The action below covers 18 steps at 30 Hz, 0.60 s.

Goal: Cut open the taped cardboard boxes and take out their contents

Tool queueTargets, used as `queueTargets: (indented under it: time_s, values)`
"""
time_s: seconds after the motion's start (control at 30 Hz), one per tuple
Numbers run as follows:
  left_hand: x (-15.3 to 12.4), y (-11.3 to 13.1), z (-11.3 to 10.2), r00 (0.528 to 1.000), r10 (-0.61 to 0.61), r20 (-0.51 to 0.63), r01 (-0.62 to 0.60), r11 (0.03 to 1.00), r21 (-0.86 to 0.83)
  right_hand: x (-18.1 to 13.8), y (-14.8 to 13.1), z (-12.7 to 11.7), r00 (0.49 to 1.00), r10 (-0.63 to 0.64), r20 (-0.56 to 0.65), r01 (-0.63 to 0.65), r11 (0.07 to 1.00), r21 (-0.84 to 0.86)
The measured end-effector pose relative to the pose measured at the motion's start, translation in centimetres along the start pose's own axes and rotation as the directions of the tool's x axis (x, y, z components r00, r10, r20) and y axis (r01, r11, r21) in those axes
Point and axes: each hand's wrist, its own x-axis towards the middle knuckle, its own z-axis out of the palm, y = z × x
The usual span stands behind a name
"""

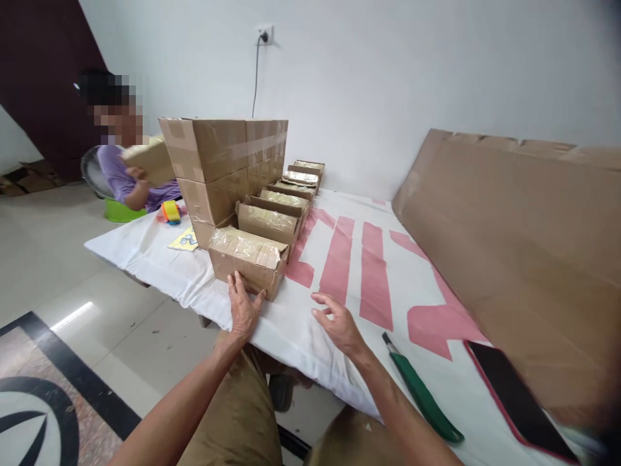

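Observation:
My left hand (244, 307) presses its spread fingers against the near side of a small cardboard box (245, 262), whose top has shiny clear tape. To the right, my right hand (339, 325) hovers over the cloth with bent fingers, thumb and index apart, holding nothing. Behind the near box, several more small boxes (269, 222) stand in a row toward the wall, some with flaps raised. Beside my right forearm lies a green-handled utility knife (422, 395), its blade end pointing away from me.
Stacked taped cartons (218, 149) rise left of the row. A tape dispenser (171, 211) and a yellow card (184, 239) lie left on the white cloth (301, 323). A person (114, 162) there holds a box. At right are a phone (521, 398) and a large cardboard sheet (514, 246).

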Motion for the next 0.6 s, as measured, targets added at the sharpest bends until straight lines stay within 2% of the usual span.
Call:
queueTargets:
  time_s: [0.07, 0.17, 0.27, 0.4, 0.53, 0.6]
  values:
    - [0.0, 0.1, -0.1, 1.0, -0.011, 0.011, 0.011, 1.0, -0.008, -2.9, 0.7, -4.6, 0.998, 0.03, -0.062, -0.034, 0.997, -0.065]
    - [0.0, 0.4, -0.3, 0.999, -0.024, 0.032, 0.025, 1.0, -0.019, -8.1, 3.0, -11.1, 0.981, 0.055, -0.186, -0.113, 0.942, -0.317]
    - [0.0, 0.8, -0.6, 0.999, -0.036, 0.041, 0.037, 0.999, -0.027, -13.2, 5.8, -15.0, 0.983, 0.039, -0.178, -0.132, 0.827, -0.547]
    - [0.2, 1.3, -0.7, 0.998, -0.055, 0.044, 0.055, 0.998, -0.014, -17.4, 8.4, -15.6, 0.986, -0.018, -0.164, -0.103, 0.708, -0.698]
    - [0.7, 1.7, -0.8, 0.996, -0.062, 0.066, 0.061, 0.998, 0.021, -17.8, 9.9, -14.9, 0.986, -0.075, -0.152, -0.064, 0.664, -0.745]
    - [0.5, 2.0, -1.2, 0.995, -0.051, 0.083, 0.049, 0.998, 0.03, -17.3, 10.3, -15.0, 0.99, -0.059, -0.127, -0.058, 0.654, -0.755]
